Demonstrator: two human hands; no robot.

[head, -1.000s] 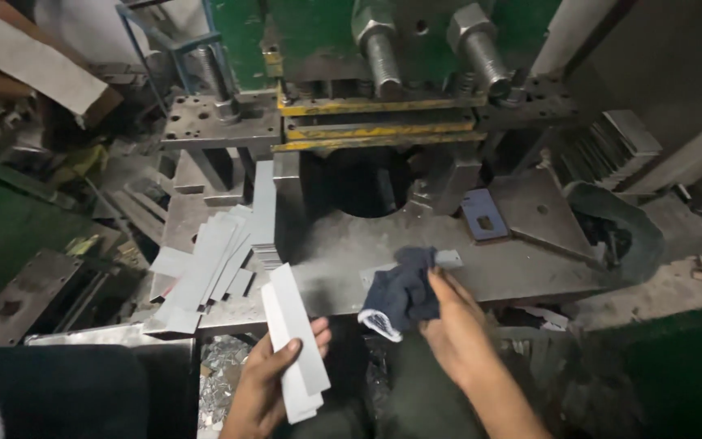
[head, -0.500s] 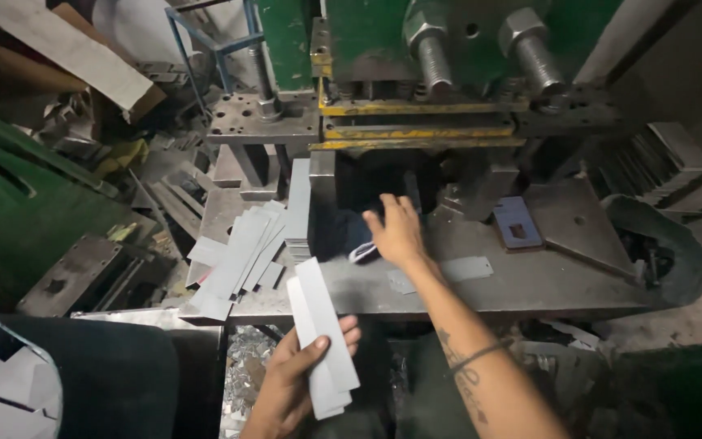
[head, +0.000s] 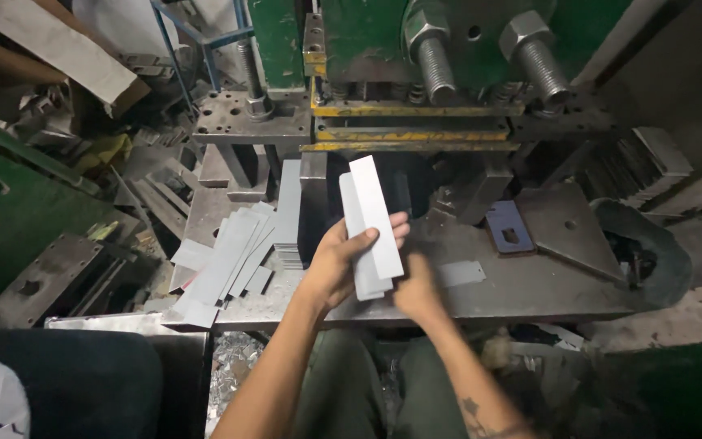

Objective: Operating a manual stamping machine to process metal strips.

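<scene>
Strips of pale sheet metal [head: 370, 228], two or three stacked and fanned slightly, stand nearly upright at the centre of the view, gripped by the left hand [head: 343, 262]: its fingers [head: 393, 230] curl closed around the lower half of the stack, thumb across the front face. The right hand [head: 416, 289] sits just beside it at about five o'clock, touching or nearly touching the bottom ends of the strips; motion blur makes it hard to say whether its fingers are pinching them or only steadying them. Beneath both hands lies the grey steel surface [head: 530, 284] of a press, and at twelve o'clock the green press body [head: 367, 32] with its yellow-edged die plates [head: 412, 130] and two threaded bolts [head: 481, 61]. At nine o'clock a loose pile of similar strips [head: 229, 256] spreads over the surface edge; at three o'clock lies a small dark punched plate [head: 507, 229]. Risks, as I judge them: the fanned strips could slide apart and drop, since only one closed hand holds them low down, and their cut edges could nick bare skin. Hands so near the die opening would be exposed if the press cycled.
</scene>
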